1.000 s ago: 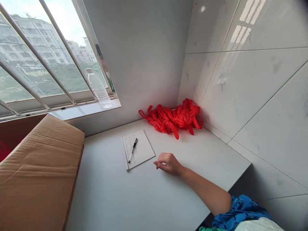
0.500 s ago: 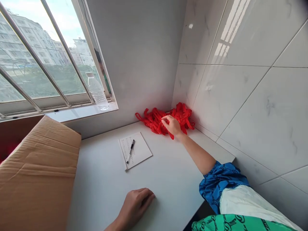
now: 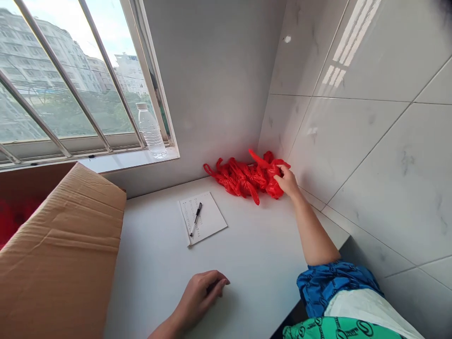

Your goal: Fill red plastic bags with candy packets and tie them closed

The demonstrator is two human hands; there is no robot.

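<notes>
Sleeve: a blue patterned sleeve (image 3: 335,287) on the right arm, at the bottom edge, with a white cloth (image 3: 367,308) and a green patterned garment (image 3: 339,328) below it.

Left hand: the left hand (image 3: 201,294) rests on the bench (image 3: 148,287) near its front; grip released, fingers loosely curled around nothing.

Right hand: the right hand (image 3: 287,182) reaches across to the far corner; grip clenched on the right end of the bags.

Red bags: a tangled heap of red plastic bags (image 3: 247,181) lies at the back of the bench, in the corner against both walls, with one loop standing up just above the hand.

Paper and pen: a sheet of paper (image 3: 203,219) with columns of small print lies on the bench, well apart from both hands; a black pen (image 3: 196,219) lies across it.

Carton: a brown cardboard carton (image 3: 60,254) stands at the bench's left side, its flap folded over, with something red (image 3: 10,221) inside.

Window: a clear plastic bottle (image 3: 151,132) stands upright on the sill (image 3: 141,159), before a barred window (image 3: 74,80).

Walls: a grey wall (image 3: 212,94) meets a marbled tile wall (image 3: 370,165) in the corner.
</notes>
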